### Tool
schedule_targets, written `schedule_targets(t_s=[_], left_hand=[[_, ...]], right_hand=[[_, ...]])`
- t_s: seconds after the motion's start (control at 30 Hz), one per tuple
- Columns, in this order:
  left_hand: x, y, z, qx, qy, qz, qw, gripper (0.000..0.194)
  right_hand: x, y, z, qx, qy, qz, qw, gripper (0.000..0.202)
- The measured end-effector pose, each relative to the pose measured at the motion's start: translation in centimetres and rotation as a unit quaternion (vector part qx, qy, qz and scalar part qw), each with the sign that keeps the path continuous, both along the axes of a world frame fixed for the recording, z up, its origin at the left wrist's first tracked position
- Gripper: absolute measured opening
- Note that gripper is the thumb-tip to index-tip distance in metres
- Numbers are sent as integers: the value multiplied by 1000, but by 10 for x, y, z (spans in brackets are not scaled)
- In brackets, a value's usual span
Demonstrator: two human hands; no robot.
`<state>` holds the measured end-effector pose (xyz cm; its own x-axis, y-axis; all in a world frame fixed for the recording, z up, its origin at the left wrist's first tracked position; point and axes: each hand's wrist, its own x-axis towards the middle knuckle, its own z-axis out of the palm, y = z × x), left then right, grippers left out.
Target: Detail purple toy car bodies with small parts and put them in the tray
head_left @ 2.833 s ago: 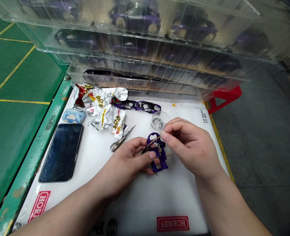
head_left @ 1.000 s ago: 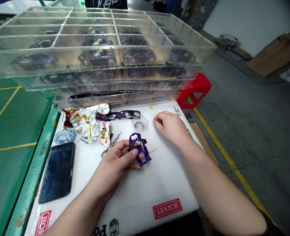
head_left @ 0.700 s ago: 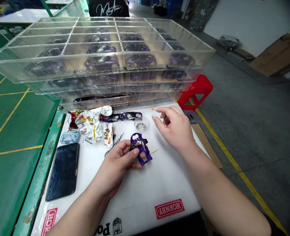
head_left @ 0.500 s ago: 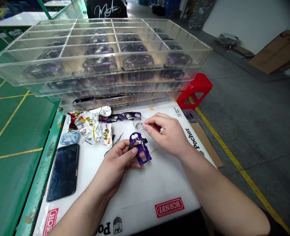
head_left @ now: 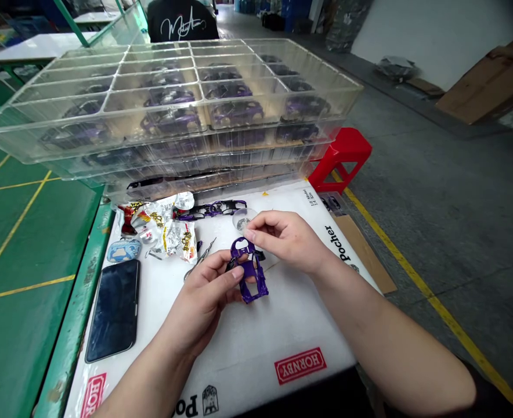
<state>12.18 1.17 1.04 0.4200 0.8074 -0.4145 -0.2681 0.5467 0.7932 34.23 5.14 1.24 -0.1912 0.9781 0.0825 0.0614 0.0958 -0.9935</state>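
L hand (head_left: 204,293) grips purple body (head_left: 248,270); R hand (head_left: 285,241), back from dish (head_left: 241,219), now pinched shut w/ tiny part at it.

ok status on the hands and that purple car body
Left hand grips purple car body. Right hand pinched at its top edge, beside small clear dish. Nothing between them.

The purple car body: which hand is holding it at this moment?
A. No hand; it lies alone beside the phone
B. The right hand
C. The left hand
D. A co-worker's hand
C. The left hand pinches the purple car body between thumb and fingers above the white board, while the right hand only brings its fingertips to the front end of the body.
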Motion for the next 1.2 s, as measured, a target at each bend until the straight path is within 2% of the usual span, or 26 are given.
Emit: schedule_targets(t_s=[0.4,0.57,0.77,0.9,0.97,1.03,1.07,1.13,1.2], left_hand=[[1,-1,3,19,-24,3,1000,42],[0,1,5,-22,-32,3,999,45],[-3,4,5,-84,-50,-11,995,47],[-2,5,3,-92,-67,0,993,48],[-2,5,2,-78,-60,28,995,47],[-1,6,3,-52,-46,60,996,46],[-1,6,3,-39,-39,73,996,46],[-2,8,4,-20,-30,96,995,47],[-2,9,5,-14,-28,114,993,48]], right_hand=[[1,-1,0,-1,12,4,1000,24],[0,-2,2,7,30,-10,999,23],[-3,-2,1,-13,54,-30,998,33],[0,0,0,-20,52,-23,998,35],[8,2,2,-12,0,-36,999,32],[19,2,6,7,-107,-35,994,23],[25,1,8,18,-174,-12,985,15],[34,-3,12,23,-309,81,947,8],[38,-8,14,3,-418,167,893,20]])
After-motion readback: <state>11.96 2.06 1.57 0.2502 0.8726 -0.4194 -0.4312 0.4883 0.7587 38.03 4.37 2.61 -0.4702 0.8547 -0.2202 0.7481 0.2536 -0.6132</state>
